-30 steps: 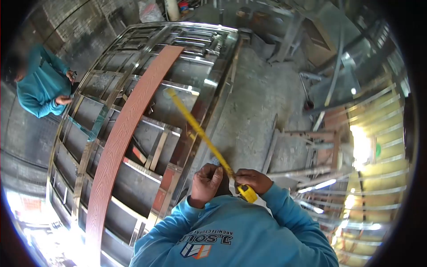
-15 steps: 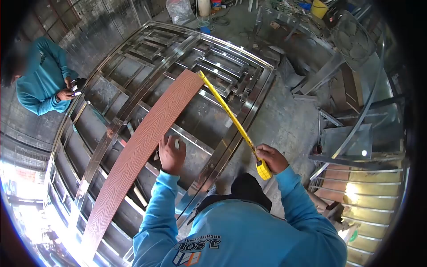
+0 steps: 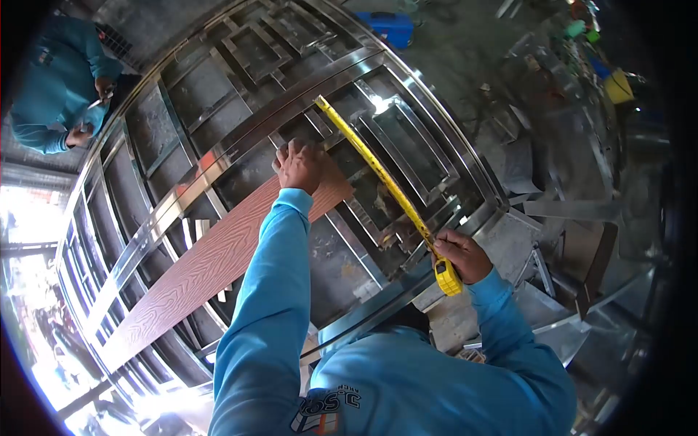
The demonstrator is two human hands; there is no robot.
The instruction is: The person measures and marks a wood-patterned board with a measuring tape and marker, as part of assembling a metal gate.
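My left hand (image 3: 298,166) is closed on the far end of a reddish-brown wood-grain plank (image 3: 211,251), its fingers curled over the upper edge. The plank slants across a shiny metal frame (image 3: 342,69). My right hand (image 3: 465,256) grips a yellow tape measure (image 3: 447,277) near the frame's near edge. The yellow blade (image 3: 378,169) is pulled out over the frame, its free tip up and to the right of my left hand. It lies apart from the plank's end in this view. My left palm is hidden from sight.
Another person (image 3: 62,83) in a blue sweatshirt stands beyond the frame at upper left, holding a small object. A blue box (image 3: 389,29) sits behind the frame. Scrap metal, boards and a yellow bucket (image 3: 618,87) are on the right.
My left hand has gone from hovering beside the plank to gripping its far end. The tape blade now reaches across the frame, separated from the plank's end. The camera view has shifted.
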